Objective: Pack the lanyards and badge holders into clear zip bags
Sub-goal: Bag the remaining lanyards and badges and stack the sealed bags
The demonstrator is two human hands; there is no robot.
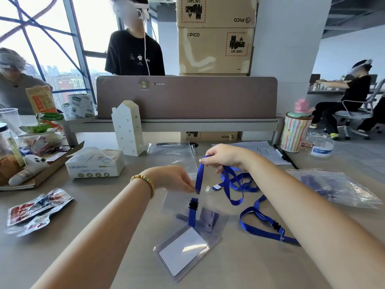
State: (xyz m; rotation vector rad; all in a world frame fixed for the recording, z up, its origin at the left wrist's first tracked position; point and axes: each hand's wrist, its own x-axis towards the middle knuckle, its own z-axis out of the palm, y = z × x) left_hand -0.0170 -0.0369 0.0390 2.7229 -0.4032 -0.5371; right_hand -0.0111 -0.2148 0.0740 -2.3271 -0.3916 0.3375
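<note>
A blue lanyard (200,176) is stretched upright over the desk. My right hand (224,156) pinches its top end and my left hand (177,179) pinches it lower down, just above its black buckle (193,204). The strap runs down to a clear badge holder (186,251) with a white card, lying on the desk. More blue lanyard (237,182) lies looped behind my right wrist, and a second strap with a buckle (276,225) lies under my right forearm. An empty clear zip bag (173,155) lies further back. A filled zip bag (333,184) lies at the right.
A tissue pack (94,162) and a white house model (128,128) stand at the back left, snack packets (37,209) at the left edge. A striped cup (293,132), a pen (285,156) and paper lie at the back right. Other people sit beyond the divider (187,97).
</note>
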